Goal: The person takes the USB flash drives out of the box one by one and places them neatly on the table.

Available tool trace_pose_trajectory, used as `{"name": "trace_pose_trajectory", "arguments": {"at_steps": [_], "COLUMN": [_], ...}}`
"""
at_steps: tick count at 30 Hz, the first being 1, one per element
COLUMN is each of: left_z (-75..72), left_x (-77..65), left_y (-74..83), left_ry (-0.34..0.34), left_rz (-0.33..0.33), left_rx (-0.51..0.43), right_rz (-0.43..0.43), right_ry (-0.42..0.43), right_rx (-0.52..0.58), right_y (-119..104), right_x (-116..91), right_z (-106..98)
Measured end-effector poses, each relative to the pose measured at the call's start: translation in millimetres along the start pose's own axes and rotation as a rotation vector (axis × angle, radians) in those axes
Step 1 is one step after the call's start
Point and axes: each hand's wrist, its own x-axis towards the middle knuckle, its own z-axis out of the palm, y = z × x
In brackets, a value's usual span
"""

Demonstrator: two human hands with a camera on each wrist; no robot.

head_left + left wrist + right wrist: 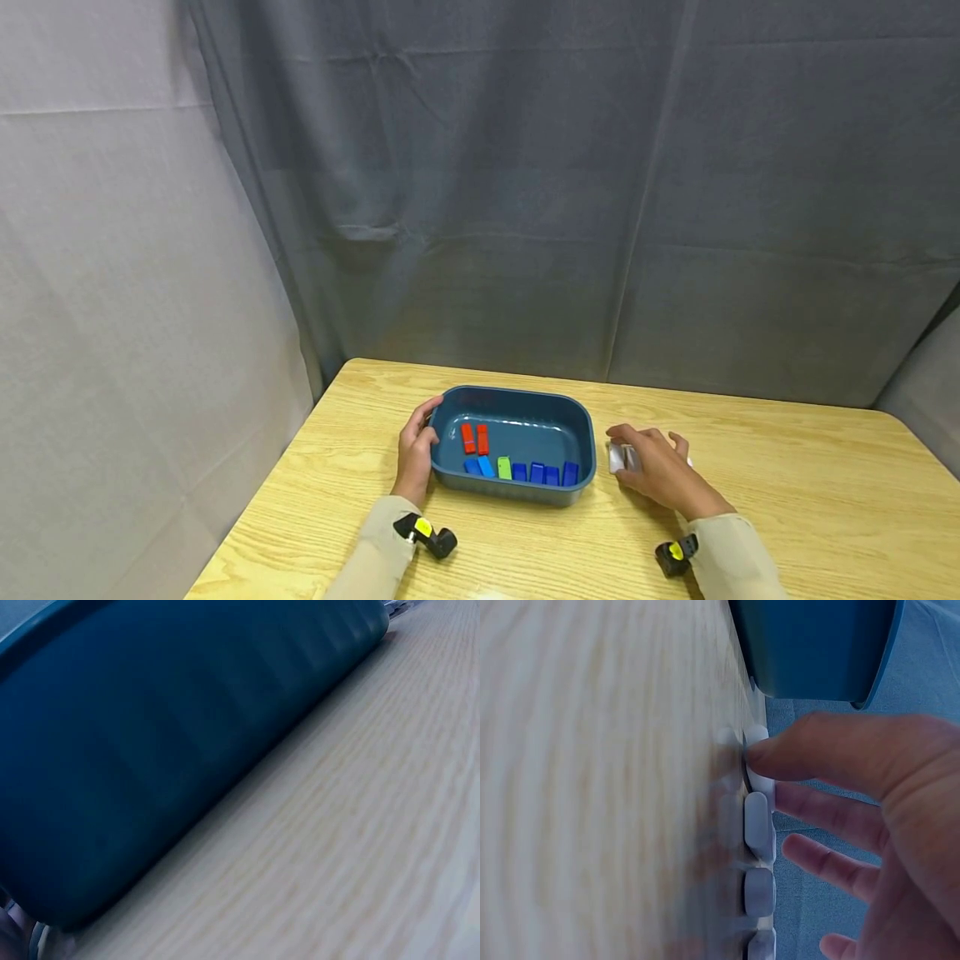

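A dark teal bin [512, 493] sits on the table, and my left hand [415, 454] grips its left end, thumb at the rim. Inside it lie red blocks [468, 438], light blue blocks [486, 466], a green block [504, 467] and several dark blue blocks [570, 473]. Right of the bin, my right hand [660, 473] reaches over a row of small white blocks [759, 892]. Its thumb and index finger pinch the end white block [617, 458], the one nearest the bin; the other fingers are spread above the row.
The wooden table [787, 492] extends to the right of the row and in front of the bin. A dark grey curtain [487, 208] hangs behind the table, and a pale curtain [135, 292] stands along the left.
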Motion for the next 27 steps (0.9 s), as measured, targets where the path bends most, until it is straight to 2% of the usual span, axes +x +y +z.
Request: {"name": "trace_pose_trajectory", "arguments": {"at_steps": [11,18,21,27], "left_z": [-0.8,-1.0,-0.7,-2.8], "left_x": [1.9,10.9,12.9,11.0], "left_y": [-4.1,-32.5,-37.8,-28.7], "left_ry": [-0.003,0.036,0.045,0.01], "left_rz": [0.0,0.006,-0.002,-0.017], "left_rx": [-0.013,-0.012,-0.01,-0.031], "right_rz": [0.018,0.032,0.034,0.035], "right_ry": [-0.008,-0.02,-0.022,-0.023], "right_rx": [-0.007,-0.012,-0.014,-0.016], "right_y": [-1,-3,-3,-3], "right_x": [2,1,2,2], "right_z": [2,0,0,1]}}
